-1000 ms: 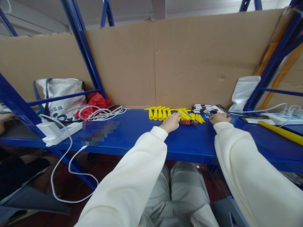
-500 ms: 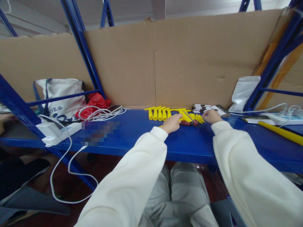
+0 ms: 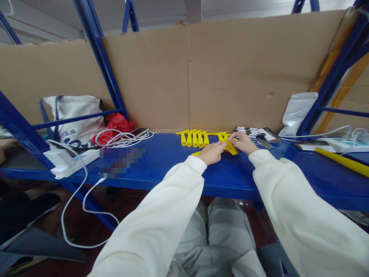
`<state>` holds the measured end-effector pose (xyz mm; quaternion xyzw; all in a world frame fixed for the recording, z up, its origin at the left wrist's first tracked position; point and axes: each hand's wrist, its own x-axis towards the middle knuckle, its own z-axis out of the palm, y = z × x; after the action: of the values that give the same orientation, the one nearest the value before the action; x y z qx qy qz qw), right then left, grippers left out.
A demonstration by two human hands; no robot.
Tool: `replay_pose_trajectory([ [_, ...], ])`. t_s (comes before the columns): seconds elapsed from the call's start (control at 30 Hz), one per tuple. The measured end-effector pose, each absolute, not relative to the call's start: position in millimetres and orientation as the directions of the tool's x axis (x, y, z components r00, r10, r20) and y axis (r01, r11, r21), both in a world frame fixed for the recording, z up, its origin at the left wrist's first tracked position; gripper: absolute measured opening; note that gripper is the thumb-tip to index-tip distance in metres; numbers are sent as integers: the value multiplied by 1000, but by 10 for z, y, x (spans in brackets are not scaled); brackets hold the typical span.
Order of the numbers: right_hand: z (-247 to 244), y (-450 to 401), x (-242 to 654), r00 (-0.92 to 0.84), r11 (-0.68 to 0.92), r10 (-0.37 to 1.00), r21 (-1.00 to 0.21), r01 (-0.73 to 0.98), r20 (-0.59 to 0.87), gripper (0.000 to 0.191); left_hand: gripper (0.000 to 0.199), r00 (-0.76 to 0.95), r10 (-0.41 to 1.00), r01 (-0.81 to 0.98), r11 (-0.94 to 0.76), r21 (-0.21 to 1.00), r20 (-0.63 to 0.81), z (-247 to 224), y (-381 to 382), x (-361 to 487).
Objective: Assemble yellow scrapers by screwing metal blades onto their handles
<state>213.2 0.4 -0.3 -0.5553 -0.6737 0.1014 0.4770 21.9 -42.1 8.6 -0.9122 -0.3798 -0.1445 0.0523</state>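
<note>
My left hand (image 3: 212, 153) is closed around the handle of a yellow T-shaped scraper (image 3: 231, 149), whose handle end pokes out left of the palm. My right hand (image 3: 244, 142) meets it at the wide head, fingers bent and pinching there. Whether a small part sits between those fingertips is hidden. Behind and left of my hands, several more yellow T-shaped scrapers (image 3: 195, 139) lie in a row, hollow round handle ends facing me. Right of my right hand are small black-and-white boxes (image 3: 248, 132) and thin grey flat pieces (image 3: 264, 142).
Cardboard (image 3: 187, 77) walls off the back of the blue shelf (image 3: 173, 169). To the left are a cloth bag (image 3: 79, 115), a red plastic bag (image 3: 119, 123), a coiled white cable (image 3: 115, 138) and a power strip (image 3: 76, 163). A long yellow piece (image 3: 343, 161) lies at right.
My right hand has moved left from beside the small boxes to the scraper's head. The grey flat pieces it covered now show. My left hand keeps its hold, shifted slightly right.
</note>
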Motion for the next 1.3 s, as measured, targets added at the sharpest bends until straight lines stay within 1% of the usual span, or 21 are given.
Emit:
replay_pose_trajectory([
  [0.27, -39, 3, 2150, 73, 335, 864, -677, 656, 498, 16, 38, 704, 635, 686, -724, -71, 318, 85, -463, 242],
  [0.5, -39, 5, 2159, 55, 355, 859, -670, 652, 508, 18, 46, 722, 620, 678, -723, -134, 306, 94, -478, 243],
  [0.63, -74, 28, 2169, 84, 354, 856, -695, 625, 511, 18, 48, 730, 616, 674, -721, -162, 295, 95, -472, 241],
  [0.73, -103, 61, 2165, 148, 340, 849, -740, 581, 506, 21, 47, 730, 617, 674, -722, -157, 293, 96, -474, 242],
  [0.83, -97, 86, 2150, 230, 300, 848, -791, 533, 477, 26, 43, 728, 617, 672, -730, -127, 299, 99, -477, 240],
  [0.93, -47, 68, 2126, 277, 258, 859, -830, 494, 432, 22, 40, 702, 635, 689, -720, -83, 323, 109, -475, 232],
  [1.0, -1, 28, 2108, 247, 222, 896, -854, 470, 369, 13, 39, 673, 659, 712, -700, -53, 337, 117, -472, 223],
  [1.07, 41, -24, 2089, 180, 185, 940, -878, 441, 289, 7, 41, 646, 680, 733, -680, -31, 347, 125, -467, 217],
  [1.17, 75, -91, 2065, 78, 168, 973, -901, 401, 216, 10, 45, 611, 705, 760, -650, -17, 361, 126, -455, 213],
  [1.3, 75, -119, 2060, 19, 182, 978, -902, 391, 206, 18, 45, 586, 717, 780, -625, -27, 378, 114, -437, 216],
])
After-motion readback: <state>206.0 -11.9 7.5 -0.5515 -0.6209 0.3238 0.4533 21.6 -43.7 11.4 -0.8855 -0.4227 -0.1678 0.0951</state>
